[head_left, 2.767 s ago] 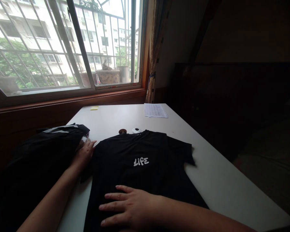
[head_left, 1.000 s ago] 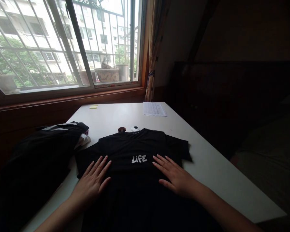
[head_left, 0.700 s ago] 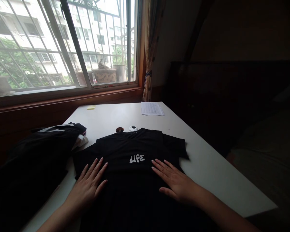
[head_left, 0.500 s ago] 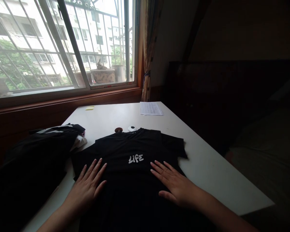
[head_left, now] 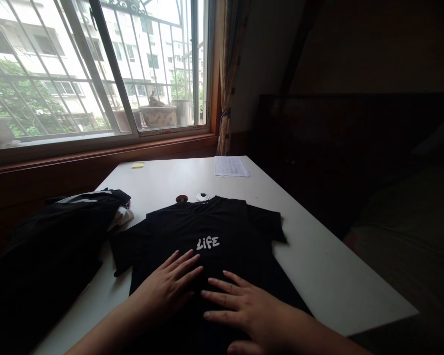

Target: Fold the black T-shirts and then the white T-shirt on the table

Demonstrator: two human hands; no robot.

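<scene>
A black T-shirt (head_left: 214,222) lies spread on the white table (head_left: 340,286), its collar toward the far side and both short sleeves out to the sides. White lettering across it reads upside down from here. My left hand (head_left: 173,281) rests over the shirt just below the lettering, fingers extended and slightly apart. Lower and to the right, my right hand (head_left: 244,305) is over the shirt with its fingers spread. Neither hand grips the cloth. The lower part of the shirt is dark and partly hidden by my forearms.
A heap of dark clothes (head_left: 52,246) covers the table's left side. Beyond the collar are a white round object (head_left: 202,196) and a brown round one (head_left: 181,198). Printed papers (head_left: 232,166) and yellow sticky notes (head_left: 137,165) lie at the far edge, before a barred window (head_left: 155,69).
Both hands have moved inward over the shirt, close to each other; the right has also come nearer to me. The left sleeve's edge has shifted slightly.
</scene>
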